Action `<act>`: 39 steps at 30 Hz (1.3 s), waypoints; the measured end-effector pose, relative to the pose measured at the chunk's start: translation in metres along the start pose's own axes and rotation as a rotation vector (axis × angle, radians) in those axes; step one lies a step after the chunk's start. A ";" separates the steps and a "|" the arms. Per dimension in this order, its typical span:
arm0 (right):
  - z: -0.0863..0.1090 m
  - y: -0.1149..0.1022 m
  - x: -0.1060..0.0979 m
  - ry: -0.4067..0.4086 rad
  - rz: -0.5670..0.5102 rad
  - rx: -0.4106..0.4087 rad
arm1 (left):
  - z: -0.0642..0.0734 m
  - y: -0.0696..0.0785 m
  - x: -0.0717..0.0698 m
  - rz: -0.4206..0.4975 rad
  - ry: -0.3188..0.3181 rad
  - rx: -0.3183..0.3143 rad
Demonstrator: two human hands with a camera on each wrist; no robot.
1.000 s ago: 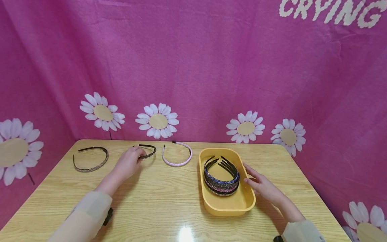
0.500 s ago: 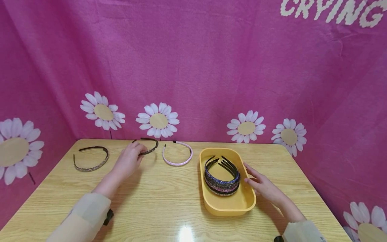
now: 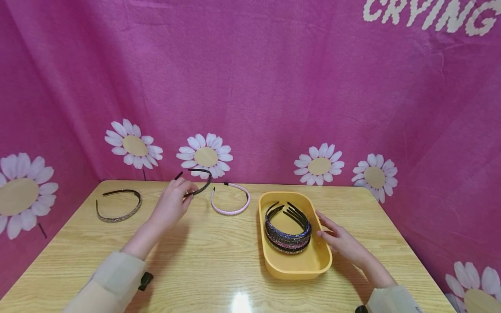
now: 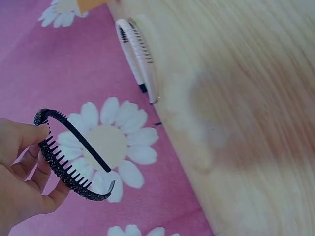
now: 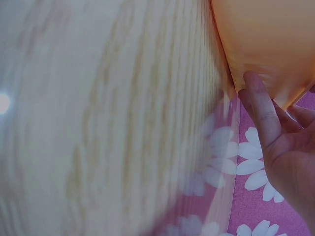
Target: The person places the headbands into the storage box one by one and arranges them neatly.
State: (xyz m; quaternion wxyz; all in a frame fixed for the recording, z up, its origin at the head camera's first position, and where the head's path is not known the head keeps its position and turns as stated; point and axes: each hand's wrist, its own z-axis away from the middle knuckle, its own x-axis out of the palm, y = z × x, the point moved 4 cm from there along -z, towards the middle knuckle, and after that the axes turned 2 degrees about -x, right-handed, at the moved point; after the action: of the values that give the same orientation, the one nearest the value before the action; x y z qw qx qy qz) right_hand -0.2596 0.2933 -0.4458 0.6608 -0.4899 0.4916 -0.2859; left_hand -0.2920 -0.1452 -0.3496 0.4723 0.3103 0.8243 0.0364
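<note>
In the head view my left hand point(image 3: 174, 201) pinches a dark glittery headband point(image 3: 205, 186), raised above the table near its back edge. The left wrist view shows the headband's black comb teeth point(image 4: 76, 176) and its tips pointing away from the hand. Against the right outer wall of a yellow bin point(image 3: 297, 274) rests my right hand point(image 3: 344, 245), its fingers fairly straight and touching the bin. Inside the bin lie several nested headbands point(image 3: 287, 237), blue, dark and pink glittery ones among them. A pink headband point(image 3: 230, 212) lies on the table just right of the left hand.
Farther left on the wooden table point(image 3: 211, 261) lies a grey-brown glittery headband point(image 3: 117, 219). A magenta cloth point(image 3: 250, 95) with white daisies hangs behind the table and on both sides.
My left hand has lifted the dark glittery headband off the table and moved it slightly right and up. The right hand and the bin have stayed in place.
</note>
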 end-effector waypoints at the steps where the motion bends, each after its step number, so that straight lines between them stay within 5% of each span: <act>1: 0.000 0.000 0.000 0.002 0.002 0.001 | -0.001 0.002 -0.001 0.005 0.004 0.000; 10: 0.000 0.000 0.000 -0.002 0.006 -0.007 | -0.004 0.027 -0.012 0.045 0.070 0.032; 21: 0.000 0.000 0.000 -0.003 0.004 -0.005 | -0.006 0.066 -0.019 0.103 0.141 0.166; 39: 0.000 0.001 0.000 -0.007 0.002 -0.010 | -0.007 0.113 -0.003 0.221 0.156 0.347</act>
State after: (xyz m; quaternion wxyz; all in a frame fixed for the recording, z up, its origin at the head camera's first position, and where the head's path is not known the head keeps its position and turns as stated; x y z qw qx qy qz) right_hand -0.2603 0.2938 -0.4469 0.6605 -0.4937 0.4909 -0.2812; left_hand -0.2423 -0.0541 -0.3031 0.3400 0.4713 0.8132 -0.0306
